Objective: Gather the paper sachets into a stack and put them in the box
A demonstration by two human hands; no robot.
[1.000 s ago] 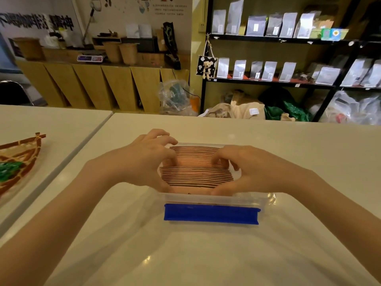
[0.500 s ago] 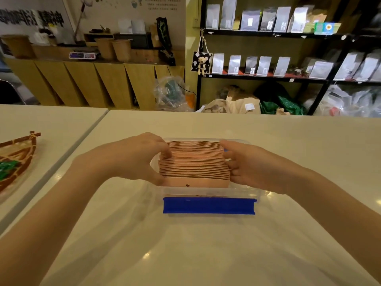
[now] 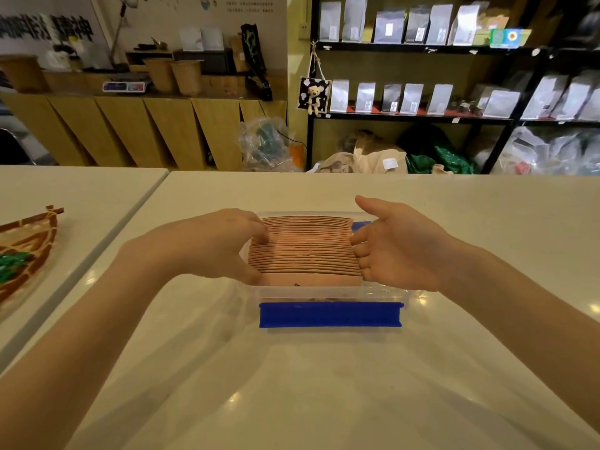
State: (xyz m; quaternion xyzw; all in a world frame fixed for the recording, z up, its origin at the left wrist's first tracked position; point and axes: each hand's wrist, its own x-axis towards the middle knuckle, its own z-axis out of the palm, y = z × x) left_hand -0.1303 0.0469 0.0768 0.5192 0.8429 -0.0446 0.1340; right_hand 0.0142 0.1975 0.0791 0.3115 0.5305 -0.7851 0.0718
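Note:
A stack of brown paper sachets point(image 3: 305, 251) stands on edge inside a clear plastic box point(image 3: 328, 292) with a blue clasp on its near side. My left hand point(image 3: 214, 245) grips the stack's left end, thumb low at the front and fingers over the top edges. At the right end, my right hand point(image 3: 396, 245) has its fingers curled against the sachets and its thumb lifted away. The sachet tops rise above the box rim. The lower part of the stack is hidden behind the box wall.
The box sits mid-table on a white table point(image 3: 324, 384). A second table to the left carries a woven boat-shaped basket point(image 3: 26, 248) with something green inside. Behind the tables are wooden counters and black shelves point(image 3: 422, 115) of pouches.
Both hands shifted from lying over the top of the stack to its two ends. The sachets now stand higher in the box, and my right thumb has lifted off.

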